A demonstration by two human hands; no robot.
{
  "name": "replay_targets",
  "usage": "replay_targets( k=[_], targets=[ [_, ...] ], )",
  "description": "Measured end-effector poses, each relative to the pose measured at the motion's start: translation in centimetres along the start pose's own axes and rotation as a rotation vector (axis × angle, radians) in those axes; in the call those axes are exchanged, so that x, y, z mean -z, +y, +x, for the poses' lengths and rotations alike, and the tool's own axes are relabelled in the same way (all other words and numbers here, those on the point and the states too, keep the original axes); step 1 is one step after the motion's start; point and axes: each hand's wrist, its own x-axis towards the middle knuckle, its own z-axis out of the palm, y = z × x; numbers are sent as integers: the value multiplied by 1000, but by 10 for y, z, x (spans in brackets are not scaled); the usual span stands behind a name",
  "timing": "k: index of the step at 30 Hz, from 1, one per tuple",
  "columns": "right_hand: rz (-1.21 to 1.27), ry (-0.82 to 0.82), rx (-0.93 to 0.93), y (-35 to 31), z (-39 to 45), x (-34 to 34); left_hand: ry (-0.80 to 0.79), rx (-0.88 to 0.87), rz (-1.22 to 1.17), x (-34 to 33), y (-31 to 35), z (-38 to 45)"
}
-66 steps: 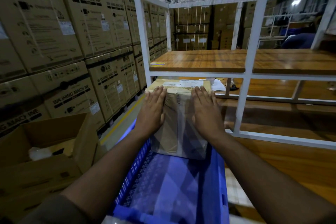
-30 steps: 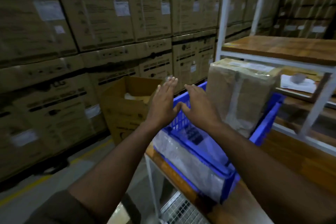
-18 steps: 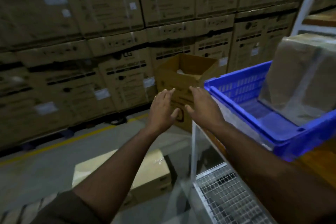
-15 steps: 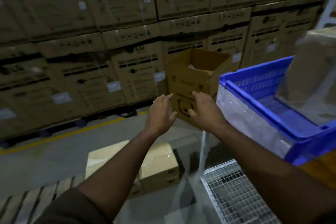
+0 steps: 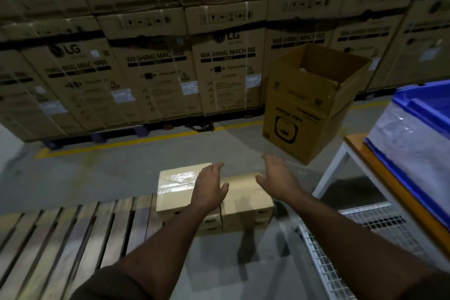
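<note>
- Holds nothing in the left hand (image 5: 210, 190): palm down, fingers straight and slightly spread.
- Holds nothing in the right hand (image 5: 280, 178): palm down, fingers relaxed, thumb out to the side.
- Keeps both hands side by side with a clear gap between them.
- Places the left hand over the seam between the left box (image 5: 175, 187) and the right box (image 5: 246, 198).
- Places the right hand over the far right corner of the right box.
- Cannot tell whether either hand touches a box top.
- Locates the two taped boxes touching side by side on top of the lower boxes (image 5: 246, 223), at the right end of the wooden pallet (image 5: 73, 238).
- Locates the pallet on the grey floor (image 5: 121, 173), on the near side of a yellow line (image 5: 146, 139).
- Locates an open carton (image 5: 304, 109) upright on the floor beyond the right hand, well apart from the taped boxes.
- Locates a bench (image 5: 387, 175) at the right edge, with a blue crate (image 5: 428, 107) on top and a wire shelf (image 5: 365, 224) beneath.
- Locates a wall of washing machine cartons (image 5: 219, 68) behind the yellow line.
</note>
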Motion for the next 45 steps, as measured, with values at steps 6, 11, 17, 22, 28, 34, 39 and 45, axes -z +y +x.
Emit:
replay_targets(
  k=[6, 11, 17, 22, 28, 34, 39, 45],
  targets=[
    [6, -58, -43, -18, 18, -45, -83, 51, -2, -14, -43, -2],
    [-10, -110, -36, -14, 45, -64, -127, 133, -40, -30, -57, 12],
    [28, -137, -74, 20, 86, -76, -240, 314, -199, -64, -62, 51],
    [59, -190, -137, 81, 136, -104, -242, 439, -338, -126, -60, 98],
    [94, -253, -208, 148, 186, -170, -255, 579, -429, -216, -83, 130],
    [128, -288, -302, 199, 226, -249, -272, 703, -443, -298, -132, 153],
    [143, -318, -374, 242, 245, -320, -274, 819, -496, -368, -165, 174],
    [164, -320, -447, 283, 265, -394, -233, 900, -347, -439, -201, 179]
  ],
)
